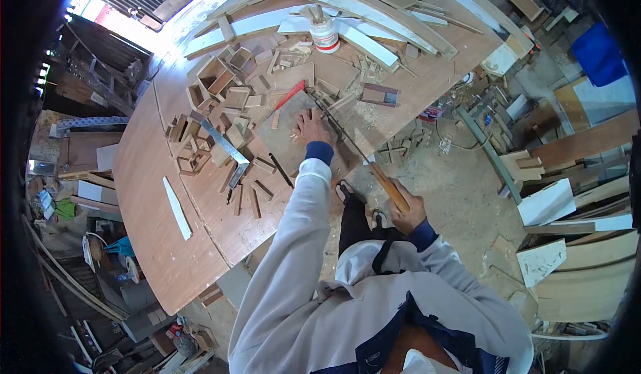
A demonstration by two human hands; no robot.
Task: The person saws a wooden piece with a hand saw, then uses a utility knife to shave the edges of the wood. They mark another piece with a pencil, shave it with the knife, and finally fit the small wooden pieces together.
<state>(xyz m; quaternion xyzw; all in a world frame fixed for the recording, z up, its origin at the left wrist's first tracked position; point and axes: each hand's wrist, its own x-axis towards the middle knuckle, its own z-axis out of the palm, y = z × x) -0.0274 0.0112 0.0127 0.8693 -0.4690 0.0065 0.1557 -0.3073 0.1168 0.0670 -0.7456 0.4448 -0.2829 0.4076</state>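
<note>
I had my left hand (312, 127) on a flat board (275, 140), which lay on the big wooden surface (140, 207) at the edge by my body. The fingers were a bit apart and pointed down, but I could not tell if they pinched a small bit of wood. My right hand (408, 208) was wrapped tight round the wooden handle of what looked like a saw (388, 185). The handle stuck out past that edge, and the thin blade ran in over the surface, just to the right of my left hand.

I think I was at the cutting step. The next move seemed to call for the left hand to press firm and keep its fingers away from the blade, and for the right hand to move the saw straight.

A red thing (288, 95) lay just past my left fingers. To the left, a metal square (224, 141) lay among little wood boxes (193, 161). A white pot (325, 39) stood toward the far edge, with long strips behind it.
</note>
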